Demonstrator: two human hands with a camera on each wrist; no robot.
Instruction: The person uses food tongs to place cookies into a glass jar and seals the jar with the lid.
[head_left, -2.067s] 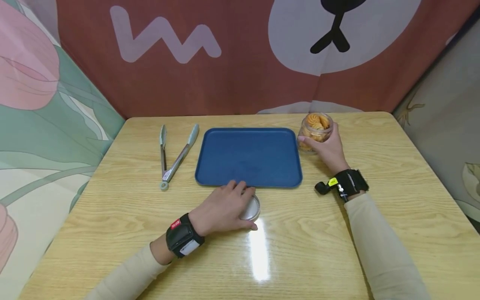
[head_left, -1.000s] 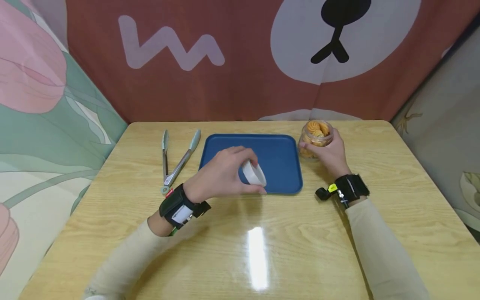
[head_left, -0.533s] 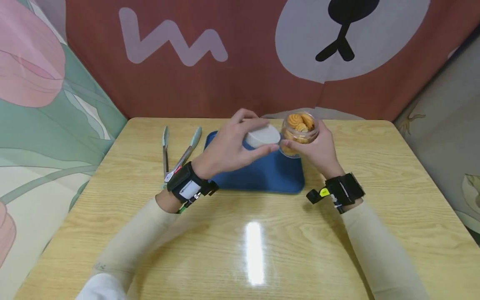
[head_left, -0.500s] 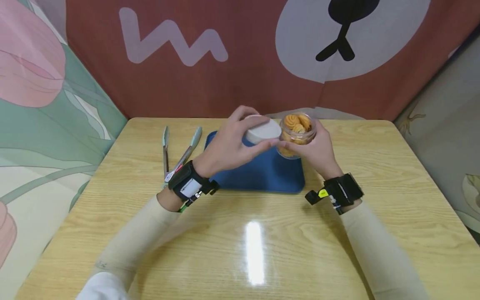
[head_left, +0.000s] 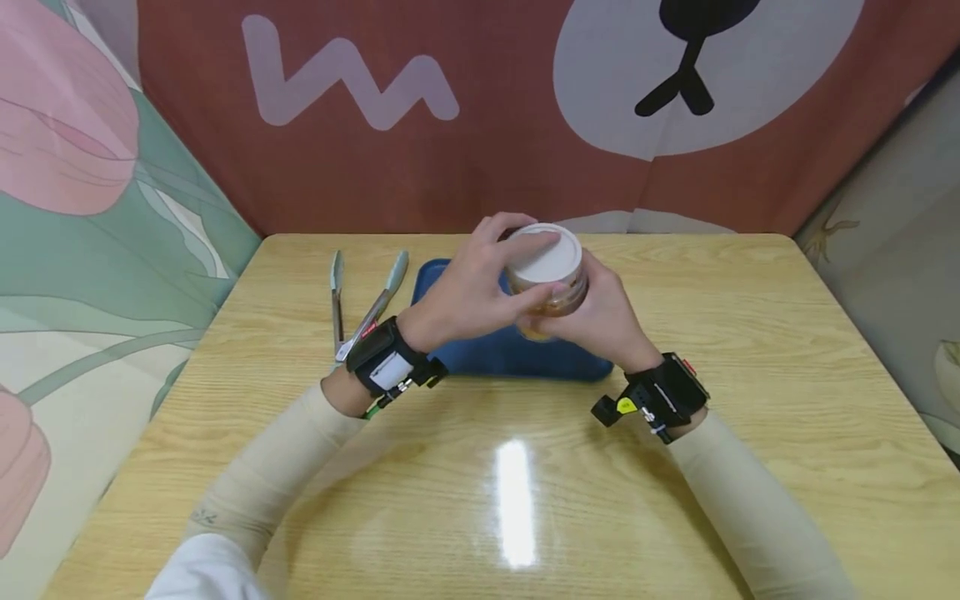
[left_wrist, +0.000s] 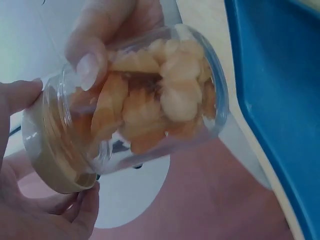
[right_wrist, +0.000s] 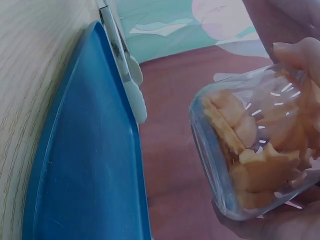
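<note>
A clear jar (left_wrist: 150, 95) full of piped cookies (right_wrist: 265, 170) is held up over the blue tray (head_left: 517, 354). My right hand (head_left: 603, 321) grips the jar's body from the right, its thumb across the near side. On the jar's mouth sits a white lid (head_left: 551, 254), and my left hand (head_left: 468, 287) holds its rim between thumb and fingers, one finger lying over the top. In the left wrist view the jar is tipped on its side in the picture, with fingertips around the lid's edge.
Metal tongs (head_left: 363, 321) with pale blue tips lie spread on the wooden table (head_left: 622, 500), left of the tray. Behind the table hangs a brown printed cloth (head_left: 495, 167). Light glares off the tabletop near the front.
My left hand lifted the lid off the table and brought it onto the jar. My right hand raised the jar and carried it left, over the tray.
</note>
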